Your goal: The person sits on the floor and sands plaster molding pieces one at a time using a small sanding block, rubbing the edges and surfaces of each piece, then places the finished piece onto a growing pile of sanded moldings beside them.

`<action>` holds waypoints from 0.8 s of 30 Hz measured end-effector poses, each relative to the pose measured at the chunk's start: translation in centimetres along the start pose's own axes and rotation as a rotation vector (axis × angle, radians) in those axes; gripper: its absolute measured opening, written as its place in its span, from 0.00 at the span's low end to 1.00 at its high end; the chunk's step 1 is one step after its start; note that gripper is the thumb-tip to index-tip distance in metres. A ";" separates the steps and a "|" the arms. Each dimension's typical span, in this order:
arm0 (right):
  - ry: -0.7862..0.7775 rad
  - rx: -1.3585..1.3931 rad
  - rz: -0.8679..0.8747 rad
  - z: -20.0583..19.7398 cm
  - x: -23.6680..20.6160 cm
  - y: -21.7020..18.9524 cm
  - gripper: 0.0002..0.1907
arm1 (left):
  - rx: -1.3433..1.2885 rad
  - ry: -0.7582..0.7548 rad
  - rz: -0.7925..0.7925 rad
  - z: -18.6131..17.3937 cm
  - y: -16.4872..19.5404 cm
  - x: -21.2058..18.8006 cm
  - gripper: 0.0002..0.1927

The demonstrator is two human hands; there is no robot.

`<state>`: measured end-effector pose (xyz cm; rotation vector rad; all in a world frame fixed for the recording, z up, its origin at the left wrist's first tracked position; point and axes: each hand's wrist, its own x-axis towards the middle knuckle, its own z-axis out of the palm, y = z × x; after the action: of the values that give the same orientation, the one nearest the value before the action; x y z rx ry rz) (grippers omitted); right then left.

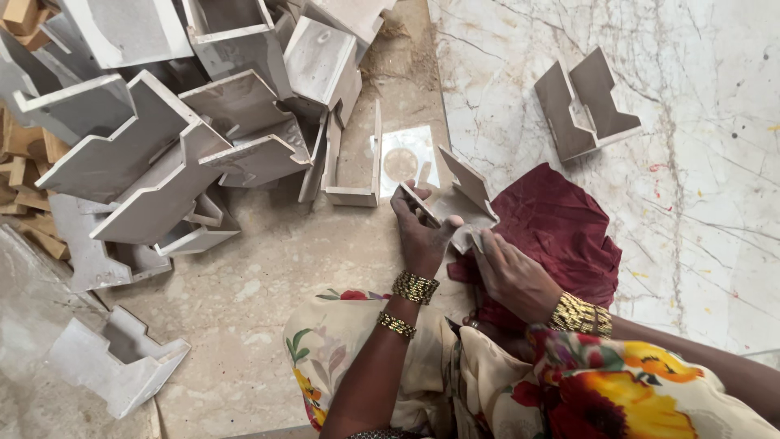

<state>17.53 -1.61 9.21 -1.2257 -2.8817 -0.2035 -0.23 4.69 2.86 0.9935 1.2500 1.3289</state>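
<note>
My left hand (421, 232) grips a grey U-shaped bracket piece (461, 193) with two stepped side walls, thumb lying across its lower edge. My right hand (510, 272) presses a small pale pad or cloth scrap (470, 238) against the bracket's lower end. Both wrists wear gold beaded bangles. The bracket is held above a dark red cloth (561, 232) spread over my lap.
A big heap of the same grey brackets (187, 138) lies at upper left on the beige floor. One finished bracket (587, 106) stands apart on the white marble at upper right, another (118, 362) at lower left. Wooden offcuts (24, 203) sit at the far left.
</note>
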 end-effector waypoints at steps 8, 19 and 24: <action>0.202 0.656 0.556 -6.8 1.1 5.3 0.15 | 0.129 -0.046 0.146 -0.5 0.8 0.2 0.64; 0.445 0.567 0.264 -7.5 6.4 4.3 0.14 | 0.436 -0.300 0.460 1.4 1.2 -0.2 0.64; 0.385 0.425 -0.027 -7.9 4.7 1.8 0.15 | 0.323 -0.257 0.210 0.3 0.3 -0.1 0.58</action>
<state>15.22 2.02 17.53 -0.9482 -2.4396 0.1521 0.00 4.62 3.21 1.5088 1.2081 1.1290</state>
